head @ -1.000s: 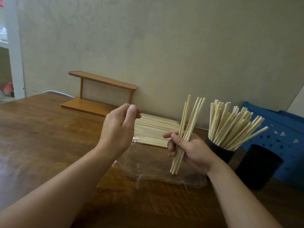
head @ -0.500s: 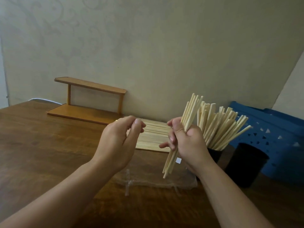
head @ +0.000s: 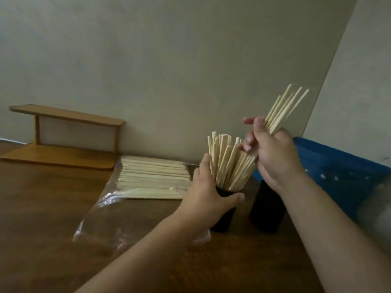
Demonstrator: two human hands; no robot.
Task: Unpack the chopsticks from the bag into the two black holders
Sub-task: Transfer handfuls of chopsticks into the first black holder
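Note:
My right hand (head: 275,157) grips a bundle of pale wooden chopsticks (head: 283,111), tips pointing up and right, above the two black holders. The left black holder (head: 224,216) is packed with several chopsticks (head: 228,163); my left hand (head: 205,195) wraps around its rim, thumb across the front. The right black holder (head: 264,210) stands beside it, its top hidden behind my right wrist. A flat stack of chopsticks (head: 152,178) lies on the clear plastic bag (head: 105,218) to the left.
A low wooden shelf (head: 63,140) stands against the wall at the back left. A blue plastic crate (head: 342,176) sits behind and right of the holders. All rest on a dark wooden table (head: 42,208).
My right hand lifted the bundle up and to the right, over the holders. My left hand moved from mid-air to take hold of the left holder.

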